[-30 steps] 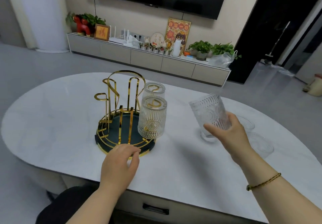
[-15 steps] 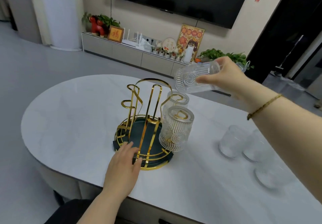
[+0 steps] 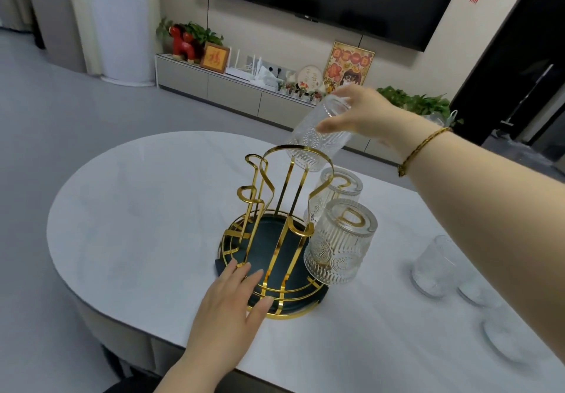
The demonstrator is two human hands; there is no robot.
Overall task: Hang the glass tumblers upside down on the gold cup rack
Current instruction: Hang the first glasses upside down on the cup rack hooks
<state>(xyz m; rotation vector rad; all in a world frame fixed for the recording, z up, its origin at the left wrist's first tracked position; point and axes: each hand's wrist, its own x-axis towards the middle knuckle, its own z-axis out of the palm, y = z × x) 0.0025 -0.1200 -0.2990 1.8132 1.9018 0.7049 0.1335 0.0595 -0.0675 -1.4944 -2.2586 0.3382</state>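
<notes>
While the left hand (image 3: 227,313) lies flat at the near rim of the gold cup rack (image 3: 276,230), its fingers (image 3: 241,273) spread and resting on the wire ring of the base, the right hand (image 3: 363,114) holds a glass tumbler (image 3: 318,136) in the air above the far side of the rack. That tumbler is clear, with ribbed walls and a pressed round flower medallion; it is tilted, thick base up and away, mouth down toward the rack's arched top loop. The right fingers are closed around its upper part, thumb on the near side.

Two more tumblers hang upside down on the rack's right side, a near one (image 3: 341,243) and a far one (image 3: 336,188), each showing a gold hook through its base. The rack stands on a dark round tray (image 3: 269,249) on the white counter (image 3: 146,209).

Whether the held tumbler's rim touches the loop cannot be told, since glass and wire overlap. At the right, other glasses (image 3: 434,270) on the counter are blurred, and their count is unclear. The right fingertips behind the glass are hidden.
</notes>
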